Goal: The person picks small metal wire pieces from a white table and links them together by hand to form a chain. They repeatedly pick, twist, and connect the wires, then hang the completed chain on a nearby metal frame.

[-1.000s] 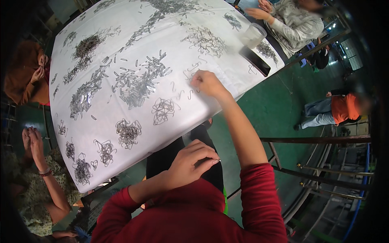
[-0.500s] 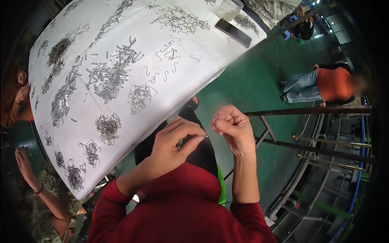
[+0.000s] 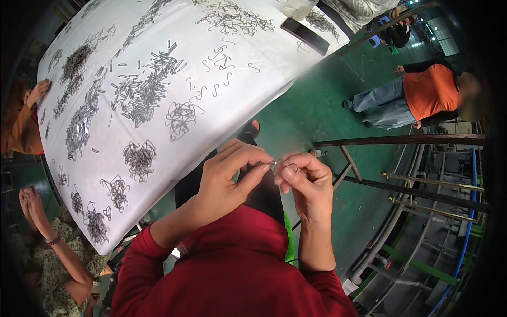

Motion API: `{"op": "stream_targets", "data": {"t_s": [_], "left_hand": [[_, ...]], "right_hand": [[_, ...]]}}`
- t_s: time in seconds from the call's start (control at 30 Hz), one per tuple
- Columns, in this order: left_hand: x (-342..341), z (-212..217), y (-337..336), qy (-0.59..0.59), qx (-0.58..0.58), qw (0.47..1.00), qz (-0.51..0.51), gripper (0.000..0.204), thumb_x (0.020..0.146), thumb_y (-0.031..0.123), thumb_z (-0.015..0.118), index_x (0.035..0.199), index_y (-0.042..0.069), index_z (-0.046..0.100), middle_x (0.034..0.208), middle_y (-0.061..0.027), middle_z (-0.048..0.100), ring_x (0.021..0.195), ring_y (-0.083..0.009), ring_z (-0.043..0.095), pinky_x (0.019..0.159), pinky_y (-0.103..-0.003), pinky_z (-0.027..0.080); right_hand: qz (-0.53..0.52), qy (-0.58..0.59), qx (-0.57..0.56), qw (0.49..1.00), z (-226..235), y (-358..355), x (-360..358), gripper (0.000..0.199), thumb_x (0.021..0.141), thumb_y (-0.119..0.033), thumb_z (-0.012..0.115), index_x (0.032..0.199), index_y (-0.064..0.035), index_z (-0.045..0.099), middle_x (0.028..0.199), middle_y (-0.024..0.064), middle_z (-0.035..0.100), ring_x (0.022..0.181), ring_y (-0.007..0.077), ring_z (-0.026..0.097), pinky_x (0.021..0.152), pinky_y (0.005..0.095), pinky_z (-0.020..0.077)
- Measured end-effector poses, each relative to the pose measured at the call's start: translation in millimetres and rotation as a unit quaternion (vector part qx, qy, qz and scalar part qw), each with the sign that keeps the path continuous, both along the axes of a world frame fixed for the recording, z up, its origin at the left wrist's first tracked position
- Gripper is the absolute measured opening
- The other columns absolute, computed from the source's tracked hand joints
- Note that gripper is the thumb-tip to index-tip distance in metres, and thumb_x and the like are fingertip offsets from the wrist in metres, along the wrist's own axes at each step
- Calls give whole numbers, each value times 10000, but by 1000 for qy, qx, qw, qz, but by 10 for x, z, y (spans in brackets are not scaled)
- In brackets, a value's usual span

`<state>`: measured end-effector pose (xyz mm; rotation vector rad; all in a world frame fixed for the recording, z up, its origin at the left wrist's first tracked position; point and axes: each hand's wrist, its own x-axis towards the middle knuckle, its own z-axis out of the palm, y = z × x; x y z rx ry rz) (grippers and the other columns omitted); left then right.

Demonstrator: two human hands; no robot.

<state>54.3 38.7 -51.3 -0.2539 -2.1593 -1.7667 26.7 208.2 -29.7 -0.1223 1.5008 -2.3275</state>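
Above my lap, off the table's edge, both hands are close together with fingertips nearly touching. My left hand (image 3: 224,171) pinches a small metal piece (image 3: 273,164) between thumb and forefinger; its exact kind is too small to tell. In a thumb-and-finger pinch, my right hand (image 3: 307,182) holds a thin curved wire hook (image 3: 293,166), its end beside the metal piece. On the white-covered table (image 3: 232,105) lie loose S-shaped wire hooks (image 3: 227,80), a tangled heap of hooks (image 3: 181,121) and a pile of short flat metal clips (image 3: 142,98).
Further hook heaps (image 3: 139,161) lie along the table's near side. A dark phone (image 3: 305,36) and a clear plastic tub (image 3: 301,8) sit at the far right. Co-workers' hands (image 3: 38,92) show at the left. A person in orange (image 3: 430,92) stands beyond a metal rail (image 3: 401,140).
My right hand has moved down and in, bringing the hook to the piece in my left hand. At the left, a co-worker's hand now touches the table edge. The person in orange has shifted.
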Motion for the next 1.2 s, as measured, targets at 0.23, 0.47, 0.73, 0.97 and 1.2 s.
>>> {"op": "stream_targets", "data": {"t_s": [0.23,0.47,0.73,0.97,1.2], "left_hand": [[-26,-5,37,23,-10,1000,10,184,782,-34,681,946,48,670,834,-56,654,727,-171,592,613,-274,488],[-29,20,78,-4,21,999,25,308,774,-51,675,1061,59,649,865,-61,649,740,-168,600,590,-275,495],[-874,-644,-1164,-18,-238,942,238,151,831,97,643,955,24,689,888,-132,684,819,-236,634,714,-332,495],[-1572,-1054,-1725,-111,-349,881,300,85,781,94,676,833,26,674,836,-122,666,795,-265,628,740,-377,496],[-1523,-1078,-1686,-123,-317,913,227,118,768,35,667,881,11,646,788,-144,660,753,-299,644,696,-386,508]], "right_hand": [[-50,-5,-20,999,-62,-66,42,83,830,46,664,911,28,656,979,75,590,719,90,529,625,212,420],[-144,163,40,975,-185,-258,70,92,832,35,658,912,-4,635,1019,113,587,944,176,574,853,295,456],[-104,191,27,976,-173,-290,56,101,829,11,663,903,-5,597,1055,167,594,977,231,595,897,362,466],[-107,212,103,966,-121,-327,-22,121,788,60,683,881,-9,648,1026,108,576,906,150,550,802,278,441],[-110,192,141,965,-114,-299,-90,108,792,53,694,879,-1,657,949,50,577,749,60,491,660,200,390]]}}
